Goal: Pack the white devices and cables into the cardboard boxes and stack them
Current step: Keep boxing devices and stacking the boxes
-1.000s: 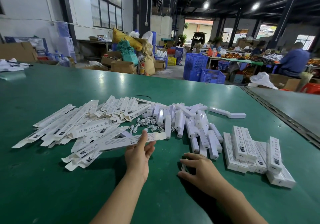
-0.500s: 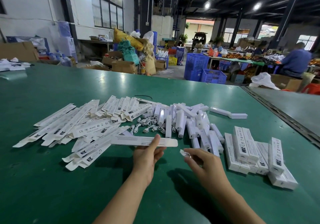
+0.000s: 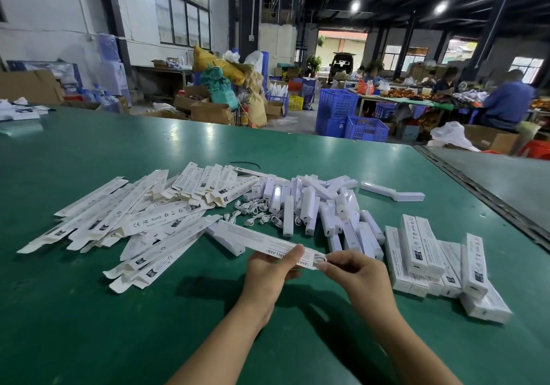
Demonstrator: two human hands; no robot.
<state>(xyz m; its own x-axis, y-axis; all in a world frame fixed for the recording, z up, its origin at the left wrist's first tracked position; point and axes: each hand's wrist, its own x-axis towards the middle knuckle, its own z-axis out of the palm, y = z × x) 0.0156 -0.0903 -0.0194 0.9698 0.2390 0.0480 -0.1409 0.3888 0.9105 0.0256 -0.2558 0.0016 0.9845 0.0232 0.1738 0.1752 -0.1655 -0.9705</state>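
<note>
My left hand [image 3: 269,277] holds one long flat white box [image 3: 256,240] by its near end, lifted above the green table [image 3: 89,325]. My right hand [image 3: 354,274] pinches a small coiled white cable [image 3: 320,258] right at the open end of that box. To the left lies a heap of flat unfolded boxes [image 3: 131,220]. Behind the hands sit several white devices [image 3: 315,206] and loose white cables [image 3: 253,215]. Packed boxes [image 3: 431,256] are stacked at the right.
A metal rail [image 3: 482,194] runs along the table's right edge. One device with a box [image 3: 393,192] lies apart at the back right. A black cable tie [image 3: 245,163] lies further back. Blue crates, cartons and seated people are beyond the table.
My left hand lifted the flat box and swung its end rightwards. My right hand rose from the table with the cable and brought it to the box's end.
</note>
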